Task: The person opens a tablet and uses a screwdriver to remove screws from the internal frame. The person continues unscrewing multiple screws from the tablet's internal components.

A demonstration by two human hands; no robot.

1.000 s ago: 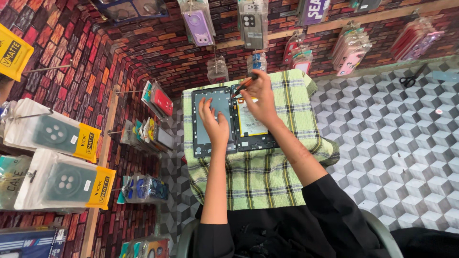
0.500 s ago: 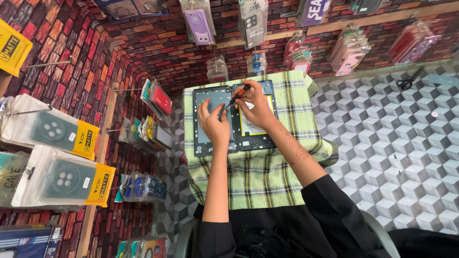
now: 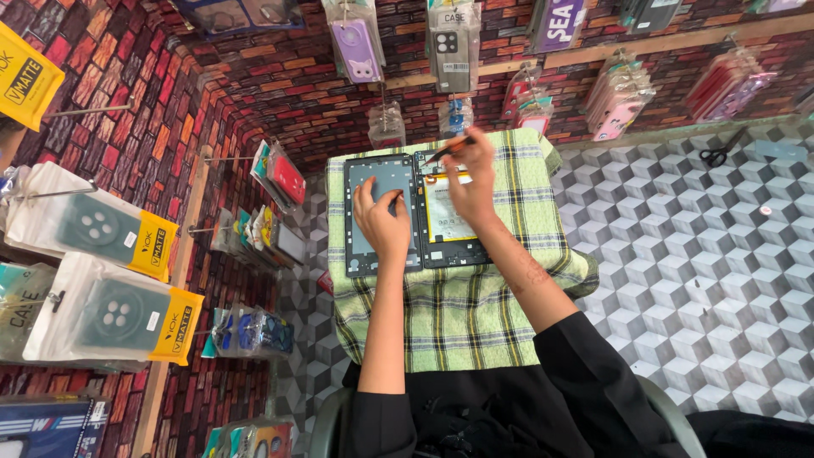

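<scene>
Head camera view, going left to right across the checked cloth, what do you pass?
Packaged phone cases on the brick wall → left hand on the grey back cover → opened tablet body with its pale battery → right hand holding a thin tool → scissors on the cube-patterned surface.

I see my left hand point(image 3: 383, 222) pressing flat on the tablet's grey back cover point(image 3: 381, 214). My right hand point(image 3: 471, 182) grips a thin tool point(image 3: 449, 150) above the opened tablet point(image 3: 452, 222), both lying on the green checked cloth point(image 3: 458, 314).
</scene>
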